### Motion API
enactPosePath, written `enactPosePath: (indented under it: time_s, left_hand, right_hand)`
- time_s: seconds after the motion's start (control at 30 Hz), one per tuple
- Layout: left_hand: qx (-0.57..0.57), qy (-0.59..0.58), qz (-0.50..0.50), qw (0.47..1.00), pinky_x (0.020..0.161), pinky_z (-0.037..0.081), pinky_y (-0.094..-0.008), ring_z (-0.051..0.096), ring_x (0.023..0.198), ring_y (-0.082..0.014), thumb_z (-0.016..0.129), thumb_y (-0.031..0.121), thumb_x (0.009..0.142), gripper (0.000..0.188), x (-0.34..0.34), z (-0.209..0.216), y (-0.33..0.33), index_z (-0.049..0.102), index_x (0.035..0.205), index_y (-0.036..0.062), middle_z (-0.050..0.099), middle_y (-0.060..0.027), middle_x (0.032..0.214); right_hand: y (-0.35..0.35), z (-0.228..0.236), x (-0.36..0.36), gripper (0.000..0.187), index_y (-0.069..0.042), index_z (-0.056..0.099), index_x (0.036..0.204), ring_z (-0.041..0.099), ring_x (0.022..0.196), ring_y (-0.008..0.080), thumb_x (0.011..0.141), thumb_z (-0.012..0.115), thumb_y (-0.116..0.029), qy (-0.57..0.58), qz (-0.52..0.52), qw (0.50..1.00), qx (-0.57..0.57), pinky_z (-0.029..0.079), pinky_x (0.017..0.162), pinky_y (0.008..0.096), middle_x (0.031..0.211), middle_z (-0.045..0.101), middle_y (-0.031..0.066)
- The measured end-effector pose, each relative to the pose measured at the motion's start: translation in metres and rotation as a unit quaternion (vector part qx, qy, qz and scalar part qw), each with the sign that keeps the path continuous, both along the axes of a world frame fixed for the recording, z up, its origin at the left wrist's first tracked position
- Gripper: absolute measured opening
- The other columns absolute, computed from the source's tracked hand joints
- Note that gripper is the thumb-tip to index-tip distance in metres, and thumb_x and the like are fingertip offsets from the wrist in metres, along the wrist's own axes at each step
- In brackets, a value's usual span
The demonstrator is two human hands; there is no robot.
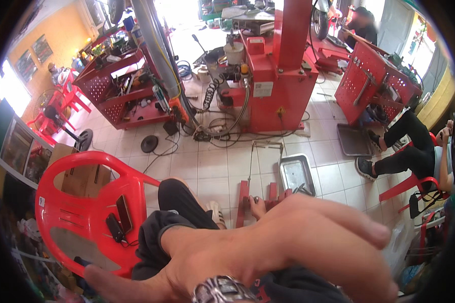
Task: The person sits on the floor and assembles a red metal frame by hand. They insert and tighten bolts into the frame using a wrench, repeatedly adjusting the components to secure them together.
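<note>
Very near the camera, my left hand [237, 252] fills the lower part of the view, fingers stretched out to the right and thumb to the left. It holds nothing that I can see. A silver-and-black wristband or watch [222, 290] shows at its wrist. My right hand is not visible. Beyond my fingers, red metal bars [242, 202] stand low on the tiles, partly hidden by the hand. Beside them is a small patch of skin [258, 207], perhaps a foot or a hand; I cannot tell. A metal tray [297, 174] lies just behind.
On my left, a red plastic chair [93, 237] carries a phone [124, 213] and a black case [115, 227]. A red machine [278, 96] stands ahead among hoses. Red tool carts [141, 113] flank it. People sit at right [409, 146] and far right [364, 28].
</note>
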State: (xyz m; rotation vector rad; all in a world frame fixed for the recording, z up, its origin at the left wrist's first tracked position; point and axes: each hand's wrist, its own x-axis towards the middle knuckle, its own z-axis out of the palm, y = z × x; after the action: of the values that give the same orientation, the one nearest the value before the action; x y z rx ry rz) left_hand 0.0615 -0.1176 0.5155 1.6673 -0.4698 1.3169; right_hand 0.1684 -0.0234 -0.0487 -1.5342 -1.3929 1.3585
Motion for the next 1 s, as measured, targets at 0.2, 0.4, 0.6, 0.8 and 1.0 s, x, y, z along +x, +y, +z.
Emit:
enactPosePath:
  time_s: [0.2, 0.4, 0.6, 0.8, 1.0]
  left_hand:
    - [-0.021, 0.027, 0.085, 0.996, 0.094, 0.044, -0.0395, 0.057, 0.109, -0.0256, 0.042, 0.025, 0.100, 0.030, 0.006, -0.021, 0.016, 0.056, 0.112, 0.0006, 0.058, -0.0162, 0.113]
    - [-0.530, 0.069, 0.394, 0.748, 0.090, 0.044, -0.0330, 0.059, 0.102, -0.0179, 0.046, 0.036, 0.099, 0.037, -0.019, -0.185, 0.099, 0.059, 0.106, 0.0018, 0.064, -0.0090, 0.102]
    - [-0.669, 0.322, 0.408, 0.532, 0.082, 0.046, -0.0364, 0.059, 0.092, -0.0226, 0.051, 0.059, 0.088, 0.061, -0.042, -0.466, 0.098, 0.062, 0.107, 0.0022, 0.065, -0.0101, 0.098]
    - [-0.786, 0.345, 0.233, 0.456, 0.067, 0.040, -0.0349, 0.058, 0.076, -0.0198, 0.054, 0.070, 0.074, 0.062, -0.047, -0.454, 0.105, 0.066, 0.097, 0.0137, 0.065, -0.0058, 0.087]
    - [-0.798, 0.310, 0.284, 0.432, 0.059, 0.041, -0.0355, 0.059, 0.064, -0.0210, 0.061, 0.055, 0.075, 0.047, -0.037, -0.469, 0.107, 0.068, 0.085, 0.0102, 0.065, -0.0072, 0.075]
  right_hand:
    - [-0.018, 0.045, -0.023, 0.036, 0.000, 0.059, 0.080, 0.050, 0.056, 0.0155, 0.096, 0.053, -0.033, 0.012, 0.028, 0.999, -0.031, 0.041, 0.053, 0.0352, 0.064, 0.055, 0.0077]
    - [-0.003, 0.027, -0.002, 0.036, -0.003, 0.057, 0.076, 0.048, 0.055, 0.0145, 0.096, 0.052, -0.033, -0.031, 0.001, 0.996, -0.079, 0.042, 0.054, 0.0331, 0.063, 0.052, 0.0019]
    - [-0.004, 0.061, -0.003, 0.039, 0.001, 0.059, 0.082, 0.049, 0.058, 0.0162, 0.096, 0.051, -0.035, -0.039, 0.043, 0.998, -0.035, 0.042, 0.056, 0.0362, 0.064, 0.054, 0.0081]
    - [-0.002, 0.051, -0.005, 0.040, 0.003, 0.060, 0.085, 0.055, 0.064, 0.0217, 0.098, 0.047, -0.034, -0.051, 0.068, 0.996, -0.016, 0.044, 0.063, 0.0393, 0.069, 0.059, 0.0133]
    - [0.012, 0.020, 0.003, 0.046, 0.003, 0.060, 0.080, 0.058, 0.063, 0.0241, 0.097, 0.045, -0.037, -0.098, 0.088, 0.991, -0.002, 0.045, 0.063, 0.0419, 0.066, 0.060, 0.0142]
